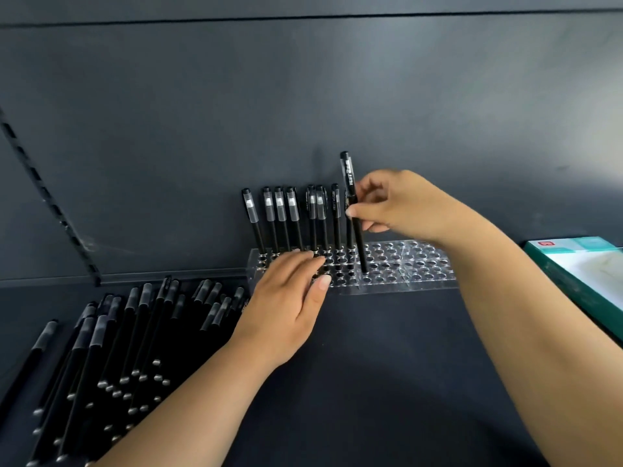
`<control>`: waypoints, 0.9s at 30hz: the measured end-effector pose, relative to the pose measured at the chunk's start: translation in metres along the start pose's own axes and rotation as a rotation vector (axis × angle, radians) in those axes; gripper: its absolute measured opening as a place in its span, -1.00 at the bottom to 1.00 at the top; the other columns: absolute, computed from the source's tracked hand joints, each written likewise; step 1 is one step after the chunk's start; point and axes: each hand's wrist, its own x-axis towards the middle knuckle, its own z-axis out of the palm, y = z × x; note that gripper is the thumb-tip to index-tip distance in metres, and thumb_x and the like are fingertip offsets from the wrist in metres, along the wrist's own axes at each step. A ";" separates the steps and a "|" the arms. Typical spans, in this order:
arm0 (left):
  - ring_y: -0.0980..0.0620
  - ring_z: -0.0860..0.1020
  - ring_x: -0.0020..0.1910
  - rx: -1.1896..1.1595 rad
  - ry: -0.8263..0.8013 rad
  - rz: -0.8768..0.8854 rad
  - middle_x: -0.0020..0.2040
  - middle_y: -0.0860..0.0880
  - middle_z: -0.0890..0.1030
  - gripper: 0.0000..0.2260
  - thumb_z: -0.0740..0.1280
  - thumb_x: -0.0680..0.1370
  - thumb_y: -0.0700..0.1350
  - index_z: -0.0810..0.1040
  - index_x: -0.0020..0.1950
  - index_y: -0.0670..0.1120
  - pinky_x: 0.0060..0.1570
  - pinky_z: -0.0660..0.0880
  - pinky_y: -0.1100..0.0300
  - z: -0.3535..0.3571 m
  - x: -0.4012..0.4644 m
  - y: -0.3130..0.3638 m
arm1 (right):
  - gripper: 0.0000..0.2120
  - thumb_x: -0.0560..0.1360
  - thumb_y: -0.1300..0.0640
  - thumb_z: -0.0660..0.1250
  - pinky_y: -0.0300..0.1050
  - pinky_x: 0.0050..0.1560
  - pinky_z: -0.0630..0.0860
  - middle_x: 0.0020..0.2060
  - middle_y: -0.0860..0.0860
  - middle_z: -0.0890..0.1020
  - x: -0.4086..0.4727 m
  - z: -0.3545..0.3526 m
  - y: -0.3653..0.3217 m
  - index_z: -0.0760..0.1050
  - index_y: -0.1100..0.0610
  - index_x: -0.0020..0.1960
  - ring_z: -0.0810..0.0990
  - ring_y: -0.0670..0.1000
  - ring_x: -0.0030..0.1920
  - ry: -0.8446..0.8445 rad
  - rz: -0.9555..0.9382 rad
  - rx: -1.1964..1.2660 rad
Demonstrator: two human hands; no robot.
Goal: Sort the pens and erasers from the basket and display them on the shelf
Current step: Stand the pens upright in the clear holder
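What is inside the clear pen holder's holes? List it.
The clear pen holder has about nine black pens standing upright in its back-left holes. The right hand lowers another pen. The left hand covers some front-left holes; the rest look empty.

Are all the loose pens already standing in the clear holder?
No: a pile of black pens lies flat on the shelf, left of the clear holder, which has many empty holes.

Right hand (401, 200) pinches pen (354, 214) over holder (421, 267); left hand (290, 291) steadies holder.

Dark shelf (387, 365): pen rack (404, 264), loose pens (118, 348), box (586, 274).
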 end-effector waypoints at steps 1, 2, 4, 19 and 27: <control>0.31 0.05 0.36 0.038 -0.043 -0.006 0.43 0.07 0.29 -0.25 -0.26 0.43 0.31 0.28 0.44 -0.03 0.20 -0.24 0.61 0.000 0.000 0.001 | -0.85 0.47 0.21 0.34 -0.02 -0.01 0.54 -0.35 0.02 0.56 0.002 -0.005 0.004 0.41 0.06 -0.21 0.52 -0.04 -0.32 0.047 -0.005 -0.058; 0.34 -0.04 0.36 0.077 -0.078 -0.006 0.46 0.09 0.22 -0.24 -0.30 0.40 0.29 0.19 0.47 -0.01 0.19 -0.29 0.60 0.001 0.001 0.002 | -0.85 0.47 0.20 0.34 0.01 0.00 0.53 -0.35 0.02 0.57 0.004 -0.007 0.009 0.39 0.06 -0.21 0.52 -0.03 -0.31 0.090 -0.008 -0.114; 0.33 -0.14 0.38 0.160 -0.136 -0.006 0.50 0.11 0.09 -0.20 -0.41 0.35 0.33 0.04 0.51 0.04 0.19 -0.37 0.55 0.002 0.002 0.001 | -0.87 0.47 0.17 0.33 0.01 0.03 0.53 -0.31 0.03 0.58 0.009 -0.010 0.017 0.38 0.07 -0.17 0.54 0.01 -0.24 0.169 -0.001 -0.160; 0.14 -0.09 0.47 0.361 -0.222 -0.060 0.51 0.11 0.02 0.04 -0.68 0.16 0.36 0.00 0.52 0.05 0.25 -0.23 0.35 0.002 0.003 0.003 | -0.90 0.47 0.22 0.35 0.07 0.07 0.54 -0.22 0.13 0.66 0.022 0.002 0.049 0.45 0.15 -0.20 0.64 0.09 -0.10 0.195 0.124 -0.064; 0.16 -0.09 0.45 0.360 -0.239 -0.055 0.50 0.12 0.03 -0.08 -0.52 0.27 0.37 0.01 0.52 0.05 0.31 -0.16 0.34 0.002 0.004 0.003 | -0.79 0.42 0.23 0.41 -0.30 -0.06 0.57 -0.26 0.03 0.62 0.021 0.012 0.063 0.55 0.23 0.04 0.59 -0.12 -0.24 0.108 0.197 0.200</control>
